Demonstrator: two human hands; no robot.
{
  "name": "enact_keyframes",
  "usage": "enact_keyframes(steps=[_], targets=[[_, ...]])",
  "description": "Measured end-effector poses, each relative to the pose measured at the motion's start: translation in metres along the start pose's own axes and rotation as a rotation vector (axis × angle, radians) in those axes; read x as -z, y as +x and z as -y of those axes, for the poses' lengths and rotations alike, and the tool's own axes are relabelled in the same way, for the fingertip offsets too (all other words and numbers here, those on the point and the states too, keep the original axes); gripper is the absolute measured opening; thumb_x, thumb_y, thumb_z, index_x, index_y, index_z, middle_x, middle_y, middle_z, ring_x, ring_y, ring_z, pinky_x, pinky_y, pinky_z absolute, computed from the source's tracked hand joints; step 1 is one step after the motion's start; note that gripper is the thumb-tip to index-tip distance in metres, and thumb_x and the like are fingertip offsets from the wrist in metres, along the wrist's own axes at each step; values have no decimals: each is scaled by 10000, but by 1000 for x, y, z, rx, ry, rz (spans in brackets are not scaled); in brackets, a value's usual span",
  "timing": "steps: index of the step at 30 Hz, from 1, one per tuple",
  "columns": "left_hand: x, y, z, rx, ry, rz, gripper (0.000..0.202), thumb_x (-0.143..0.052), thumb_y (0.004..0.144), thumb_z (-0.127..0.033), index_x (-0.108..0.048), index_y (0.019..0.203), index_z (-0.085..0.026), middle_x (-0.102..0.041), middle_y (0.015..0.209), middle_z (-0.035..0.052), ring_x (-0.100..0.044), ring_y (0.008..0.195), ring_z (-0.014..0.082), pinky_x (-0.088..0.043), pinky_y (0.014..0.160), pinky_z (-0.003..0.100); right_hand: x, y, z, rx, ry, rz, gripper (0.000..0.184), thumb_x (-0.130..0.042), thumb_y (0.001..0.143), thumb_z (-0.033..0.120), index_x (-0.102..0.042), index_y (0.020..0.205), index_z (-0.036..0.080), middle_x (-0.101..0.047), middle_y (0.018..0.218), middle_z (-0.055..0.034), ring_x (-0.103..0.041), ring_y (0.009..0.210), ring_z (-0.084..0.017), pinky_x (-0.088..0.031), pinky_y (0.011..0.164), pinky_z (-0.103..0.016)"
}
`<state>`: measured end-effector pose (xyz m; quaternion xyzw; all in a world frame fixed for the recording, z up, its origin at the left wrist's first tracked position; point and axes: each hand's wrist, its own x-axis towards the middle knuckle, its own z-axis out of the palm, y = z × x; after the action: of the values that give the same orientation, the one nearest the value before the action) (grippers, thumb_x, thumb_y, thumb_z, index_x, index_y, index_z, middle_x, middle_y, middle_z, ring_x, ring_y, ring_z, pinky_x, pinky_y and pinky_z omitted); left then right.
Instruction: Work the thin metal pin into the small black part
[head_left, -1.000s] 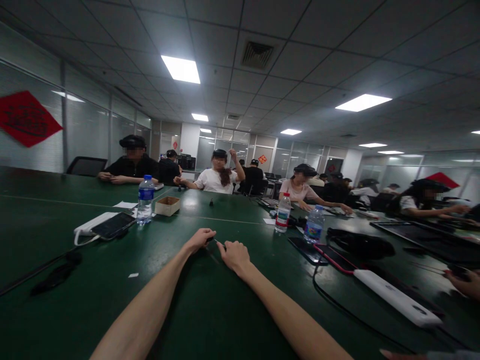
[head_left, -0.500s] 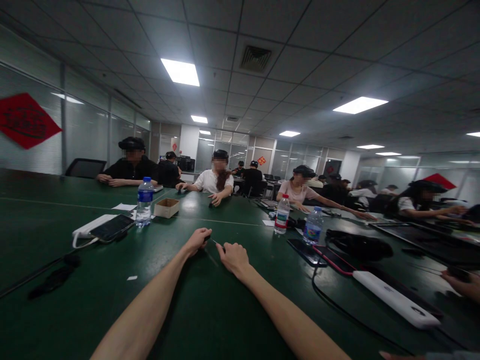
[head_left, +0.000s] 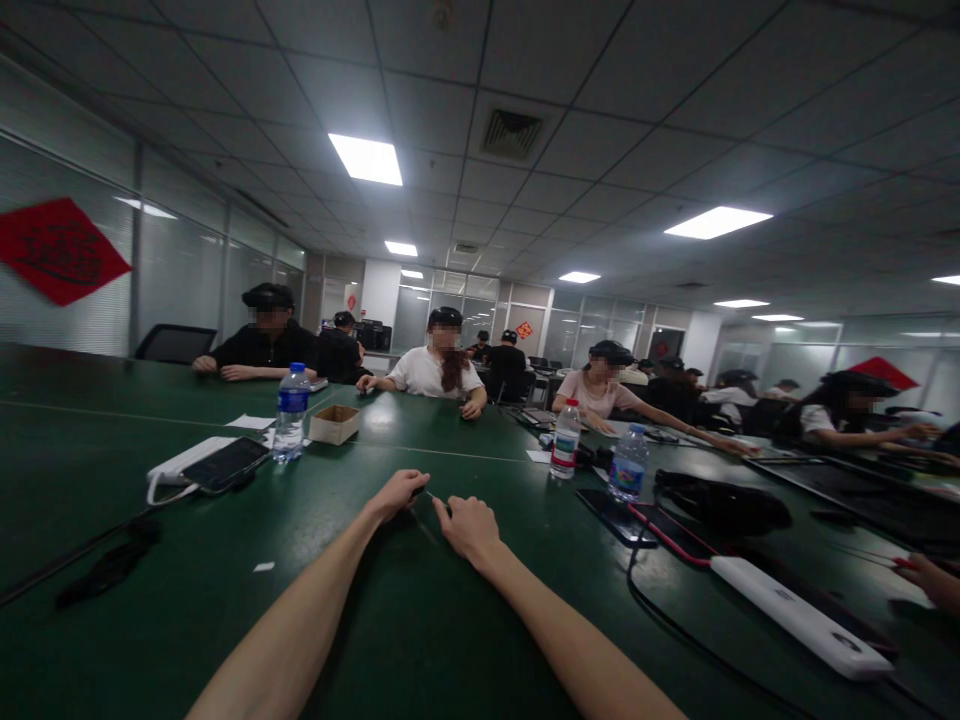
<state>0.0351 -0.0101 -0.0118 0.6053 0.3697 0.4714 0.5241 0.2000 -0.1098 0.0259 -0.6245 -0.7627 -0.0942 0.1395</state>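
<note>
Both my arms stretch forward over a dark green table (head_left: pixel 420 620). My left hand (head_left: pixel 397 492) and my right hand (head_left: pixel 469 525) lie close together on it, fingers curled. Between them runs a thin, short, light-coloured piece (head_left: pixel 433 495), pinched at each end by a hand; it is too small to name. A dark thin line on the table below it may be its shadow or a cord.
To the left lie a white power strip (head_left: pixel 180 462) with a phone (head_left: pixel 225 464) on it, a water bottle (head_left: pixel 291 425) and a small cardboard box (head_left: pixel 334 424). To the right are two bottles (head_left: pixel 566 440), phones (head_left: pixel 615 505), a black pouch (head_left: pixel 724 500) and another power strip (head_left: pixel 802 615). Several people sit around the far side.
My hands have stayed together, barely shifting. The view has tilted up slightly. A person in white across the table lowered a raised arm onto the table.
</note>
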Motion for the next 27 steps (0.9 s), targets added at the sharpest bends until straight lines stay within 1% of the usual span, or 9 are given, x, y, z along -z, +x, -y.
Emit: enact_keyframes(steps=[8, 13, 17, 21, 27], targets=[[1, 2, 3, -9, 20, 3, 541, -685, 623, -667, -455, 682, -182, -353, 532, -84, -346, 408, 59, -155, 410, 194, 0, -1, 1, 7, -5, -17, 660, -216, 987, 605, -708, 971, 165, -719, 966, -160, -700, 834, -246, -497, 693, -314], [-1, 1, 3, -27, 44, -11, 544, -671, 622, -679, -469, 676, -178, -359, 529, -84, -347, 409, 60, -162, 412, 195, 0, 1, -2, 12, -4, -13, 641, -227, 985, 601, -713, 954, 184, -724, 952, -144, -698, 842, -249, -496, 706, -320], [-3, 1, 2, -52, 57, -32, 564, -662, 600, -702, -458, 659, -179, -369, 517, -83, -331, 403, 58, -166, 405, 200, -1, 1, -3, -1, -12, -10, 633, -244, 979, 609, -715, 983, 186, -725, 964, -152, -694, 887, -274, -496, 740, -345], [-4, 1, 2, -61, 62, -48, 572, -658, 587, -713, -446, 652, -185, -370, 500, -84, -326, 402, 61, -177, 402, 201, -1, 0, -3, -5, -10, -1, 647, -222, 982, 608, -713, 1014, 188, -721, 1003, -158, -691, 904, -272, -490, 762, -350], [-3, 0, 2, -52, 67, -29, 556, -657, 603, -697, -451, 645, -183, -368, 489, -80, -335, 406, 65, -176, 405, 202, -2, 0, -2, -3, -1, -9, 669, -205, 984, 609, -710, 1008, 170, -715, 1000, -170, -692, 881, -270, -492, 743, -343]])
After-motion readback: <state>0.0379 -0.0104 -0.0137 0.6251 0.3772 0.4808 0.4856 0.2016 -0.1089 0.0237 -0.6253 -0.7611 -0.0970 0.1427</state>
